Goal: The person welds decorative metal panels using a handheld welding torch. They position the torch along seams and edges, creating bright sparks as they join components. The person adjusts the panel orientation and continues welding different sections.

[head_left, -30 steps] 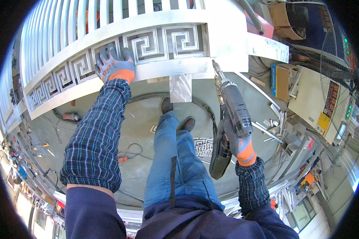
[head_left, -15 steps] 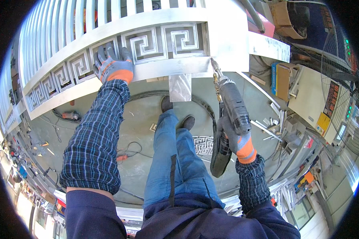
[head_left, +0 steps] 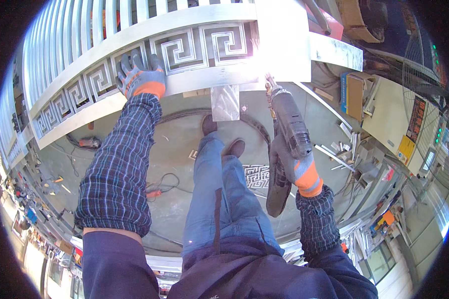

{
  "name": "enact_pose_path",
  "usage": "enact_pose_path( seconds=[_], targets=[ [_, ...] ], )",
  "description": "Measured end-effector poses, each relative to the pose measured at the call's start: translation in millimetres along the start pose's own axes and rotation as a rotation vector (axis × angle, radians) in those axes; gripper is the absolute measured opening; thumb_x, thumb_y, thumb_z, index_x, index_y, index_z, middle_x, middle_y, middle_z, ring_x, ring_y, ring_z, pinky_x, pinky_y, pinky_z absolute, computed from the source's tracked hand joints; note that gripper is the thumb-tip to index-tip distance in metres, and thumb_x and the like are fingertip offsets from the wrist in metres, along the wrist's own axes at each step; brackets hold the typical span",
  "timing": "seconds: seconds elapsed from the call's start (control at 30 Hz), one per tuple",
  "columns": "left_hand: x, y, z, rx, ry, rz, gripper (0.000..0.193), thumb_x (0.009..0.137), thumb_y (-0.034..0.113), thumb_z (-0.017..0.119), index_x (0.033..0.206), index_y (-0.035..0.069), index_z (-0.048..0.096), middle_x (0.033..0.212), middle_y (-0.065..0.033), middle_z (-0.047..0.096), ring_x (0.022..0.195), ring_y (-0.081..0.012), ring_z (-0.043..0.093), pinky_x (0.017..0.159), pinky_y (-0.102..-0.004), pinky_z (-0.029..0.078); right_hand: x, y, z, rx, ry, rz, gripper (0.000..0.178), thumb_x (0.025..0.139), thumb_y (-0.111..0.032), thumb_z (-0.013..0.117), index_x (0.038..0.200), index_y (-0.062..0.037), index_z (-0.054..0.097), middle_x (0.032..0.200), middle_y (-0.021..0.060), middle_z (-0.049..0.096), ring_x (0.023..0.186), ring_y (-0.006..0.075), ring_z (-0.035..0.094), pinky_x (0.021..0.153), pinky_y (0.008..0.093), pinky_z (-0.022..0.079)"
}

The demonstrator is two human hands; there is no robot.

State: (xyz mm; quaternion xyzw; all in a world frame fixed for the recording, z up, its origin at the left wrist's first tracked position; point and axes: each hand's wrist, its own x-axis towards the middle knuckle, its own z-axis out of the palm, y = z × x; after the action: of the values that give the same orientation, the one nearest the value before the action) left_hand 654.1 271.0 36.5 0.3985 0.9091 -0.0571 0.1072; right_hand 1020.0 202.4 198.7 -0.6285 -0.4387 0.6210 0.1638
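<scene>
A pale metal railing panel (head_left: 199,78) with square spiral fretwork and upright bars spans the upper view. Spread over its lower rail and fretwork, my gloved left hand (head_left: 140,79) lies with fingers apart. On the right, my gloved right hand (head_left: 283,158) is wrapped round the handle of a black welding gun (head_left: 293,122) with a brass nozzle. Its tip points at the joint between the lower rail and a broad white metal plate (head_left: 287,40). A glare with sparks burns there and hides the joint. Beneath the rail juts a short flat metal piece (head_left: 225,103).
On the floor lie a fretwork piece (head_left: 257,175), an angle grinder (head_left: 89,143), a tool with an orange part (head_left: 154,193) and thin metal offcuts (head_left: 334,156). A thick dark cable curves behind my feet. At right stand a cardboard box (head_left: 355,99) and a cream cabinet (head_left: 389,117).
A bright welding glare and sparks have appeared at the gun's tip. The gun and my right hand have shifted slightly up in view. My left hand stays on the panel.
</scene>
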Motion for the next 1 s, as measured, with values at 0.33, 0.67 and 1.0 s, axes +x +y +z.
enact_pose_path(
  seconds=[0.33,0.67,1.0],
  targets=[
    [8.3,-2.9,0.5,0.122,-0.198,-0.03,0.087,0.094,0.064,0.05,0.16,0.008,0.037,0.166,-0.0194,0.031,0.155,-0.0362,0.026,0.128,-0.0479,0.018,1.1,3.8,0.2,0.023,-0.003,0.033,0.021,0.098,-0.022,0.071,0.1,-0.0019,0.064,0.072,0.0018,0.062,0.063,0.0107,0.06,0.055,0.0316,0.048],
    [-0.7,4.4,-8.8,0.032,-0.078,-0.014,0.082,0.096,0.053,0.057,0.163,0.013,0.031,0.168,-0.0161,0.026,0.155,-0.0338,0.025,0.129,-0.0455,0.019,-2.4,0.1,-0.3,-0.024,-0.002,0.022,0.02,0.098,-0.021,0.069,0.096,-0.002,0.064,0.07,0.0021,0.062,0.062,0.011,0.059,0.055,0.0324,0.047],
    [0.3,3.7,-7.3,0.069,-0.099,-0.01,0.082,0.095,0.058,0.049,0.164,0.019,0.03,0.171,-0.0114,0.02,0.159,-0.0293,0.016,0.129,-0.0476,0.012,-7.1,0.9,1.6,-0.01,0.002,0.026,0.018,0.098,-0.019,0.068,0.097,-0.0016,0.064,0.068,0.0025,0.062,0.06,0.0114,0.059,0.054,0.0325,0.046]
  ],
)
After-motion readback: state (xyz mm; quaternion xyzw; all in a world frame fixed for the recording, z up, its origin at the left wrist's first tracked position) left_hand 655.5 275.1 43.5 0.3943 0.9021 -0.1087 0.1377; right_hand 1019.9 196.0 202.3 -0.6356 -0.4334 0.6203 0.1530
